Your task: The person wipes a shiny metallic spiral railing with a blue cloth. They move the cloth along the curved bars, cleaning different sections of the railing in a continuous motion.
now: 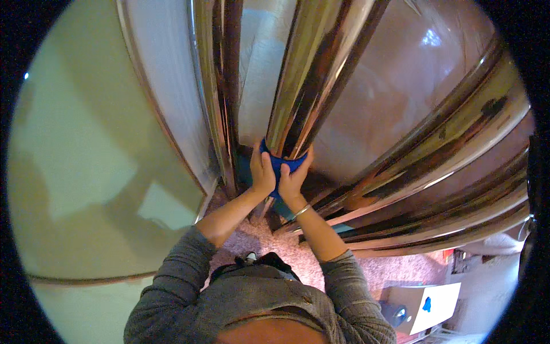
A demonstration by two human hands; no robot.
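Note:
A blue cloth [281, 165] wraps the front of a tall, glossy bronze-coloured column [307, 81], low in the stretch of it that I see. My left hand [262, 174] presses the cloth from the left, thumb up along the front. On the other side my right hand [294, 176] grips it with the fingers curled round the column's edge. Part of the blue cloth hangs below between my palms. Whatever lies behind the column is hidden.
More shiny columns [221, 86] rise to the left, and curved ones [412, 150] to the right, with glossy panels [386, 86] between. A pale green wall [86, 129] fills the left. Behind, at lower right, a white-topped cabinet [442, 307] bears a small blue item [426, 304] on pinkish carpet [378, 271].

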